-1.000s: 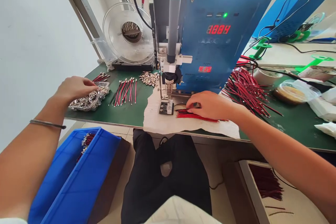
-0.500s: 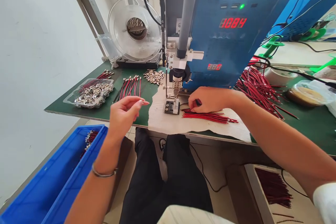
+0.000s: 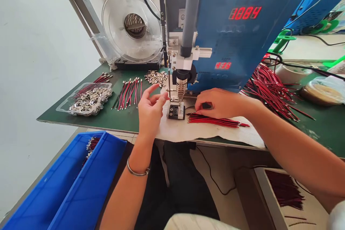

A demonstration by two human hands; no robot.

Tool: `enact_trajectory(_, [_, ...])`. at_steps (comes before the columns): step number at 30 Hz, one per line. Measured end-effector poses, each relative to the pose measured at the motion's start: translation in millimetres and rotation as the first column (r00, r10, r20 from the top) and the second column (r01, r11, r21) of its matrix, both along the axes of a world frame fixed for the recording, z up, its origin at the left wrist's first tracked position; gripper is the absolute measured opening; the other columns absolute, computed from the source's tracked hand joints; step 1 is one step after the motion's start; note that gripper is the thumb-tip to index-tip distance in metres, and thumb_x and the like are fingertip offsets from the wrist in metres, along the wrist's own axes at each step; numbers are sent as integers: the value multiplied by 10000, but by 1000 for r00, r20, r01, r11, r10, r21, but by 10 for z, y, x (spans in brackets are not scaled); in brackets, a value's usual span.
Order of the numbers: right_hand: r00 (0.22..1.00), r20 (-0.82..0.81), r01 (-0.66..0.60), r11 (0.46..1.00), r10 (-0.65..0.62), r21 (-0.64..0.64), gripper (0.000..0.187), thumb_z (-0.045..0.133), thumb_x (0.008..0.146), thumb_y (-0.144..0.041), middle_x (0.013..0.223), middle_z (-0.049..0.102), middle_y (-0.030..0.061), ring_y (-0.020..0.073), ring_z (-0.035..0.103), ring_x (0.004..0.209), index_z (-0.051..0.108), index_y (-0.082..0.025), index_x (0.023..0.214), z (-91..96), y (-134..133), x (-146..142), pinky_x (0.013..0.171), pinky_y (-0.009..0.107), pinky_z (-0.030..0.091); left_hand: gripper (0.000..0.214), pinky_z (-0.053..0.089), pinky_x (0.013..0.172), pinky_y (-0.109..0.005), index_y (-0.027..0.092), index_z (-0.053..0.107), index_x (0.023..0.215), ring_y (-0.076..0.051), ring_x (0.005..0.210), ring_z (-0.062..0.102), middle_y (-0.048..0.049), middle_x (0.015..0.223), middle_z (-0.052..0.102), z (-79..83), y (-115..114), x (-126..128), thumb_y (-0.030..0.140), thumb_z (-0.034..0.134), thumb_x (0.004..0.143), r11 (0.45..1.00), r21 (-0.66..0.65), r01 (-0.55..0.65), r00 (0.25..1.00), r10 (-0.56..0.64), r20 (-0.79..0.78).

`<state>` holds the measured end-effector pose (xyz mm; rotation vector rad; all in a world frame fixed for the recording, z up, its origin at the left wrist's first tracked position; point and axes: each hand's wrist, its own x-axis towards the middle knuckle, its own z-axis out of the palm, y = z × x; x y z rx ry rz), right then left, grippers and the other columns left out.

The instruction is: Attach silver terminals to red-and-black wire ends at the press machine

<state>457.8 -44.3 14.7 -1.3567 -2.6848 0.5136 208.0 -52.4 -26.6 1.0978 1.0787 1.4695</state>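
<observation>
My left hand (image 3: 151,111) is at the left side of the small black fixture (image 3: 172,111), thumb and forefinger pinched together. Whatever is between those fingertips is too small to make out. From the right, my right hand (image 3: 222,102) reaches in low over the mat with its fingers closed on a thin dark wire (image 3: 190,107), whose end points toward the fixture. Just below this hand lies a bundle of red and black wires (image 3: 215,120). Directly above the fixture stands the machine's spring-wrapped soldering head (image 3: 181,88).
A blue machine housing (image 3: 229,43) rises behind my right hand. To the left are finished-looking wires (image 3: 130,91), a pile of metal connectors (image 3: 156,77) and a clear tray of connectors (image 3: 90,100). A blue bin (image 3: 105,172) stands below; more wires (image 3: 269,90) lie at right.
My left hand has moved right, from beside the loose wires to the fixture. My right hand stays near the fixture, still pinching. The view has shifted slightly.
</observation>
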Motion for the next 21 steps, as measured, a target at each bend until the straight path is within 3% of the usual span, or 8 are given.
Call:
enact_trajectory(5, [999, 30, 21, 1000, -21, 13, 183, 658, 984, -327, 1022, 829, 70, 268, 740, 942, 832, -273, 961, -60, -35, -6, 857, 392, 535, 286, 211, 390, -223, 193, 754, 837, -32, 447, 323, -21, 786, 764, 1, 11, 58, 373, 946, 727, 1000, -7, -1, 1000, 1, 30])
enact_trajectory(13, [1000, 20, -9, 999, 8, 50, 207, 633, 977, -280, 1003, 833, 86, 290, 747, 960, 839, -278, 957, -82, -65, -55, 884, 415, 546, 256, 193, 395, -239, 202, 798, 850, -32, 452, 319, -26, 823, 769, -6, -29, 86, 368, 946, 723, 997, -36, 62, 998, -61, 35])
enact_trajectory(17, [995, -101, 30, 993, -18, 116, 194, 628, 972, -295, 946, 816, 76, 253, 749, 891, 818, -284, 940, -93, -84, -31, 815, 376, 529, 276, 227, 377, -222, 192, 796, 861, -23, 422, 342, -15, 812, 769, -10, -22, 80, 328, 954, 680, 997, -66, 51, 995, -45, 91])
enact_trajectory(21, [956, -283, 0, 965, 76, 260, 186, 651, 1000, -338, 824, 761, 41, 198, 697, 736, 806, -258, 937, -180, -78, -7, 718, 327, 494, 378, 275, 367, -194, 171, 780, 877, -11, 407, 381, -14, 829, 791, -35, -49, 52, 321, 1022, 628, 994, -99, 55, 993, -43, 112])
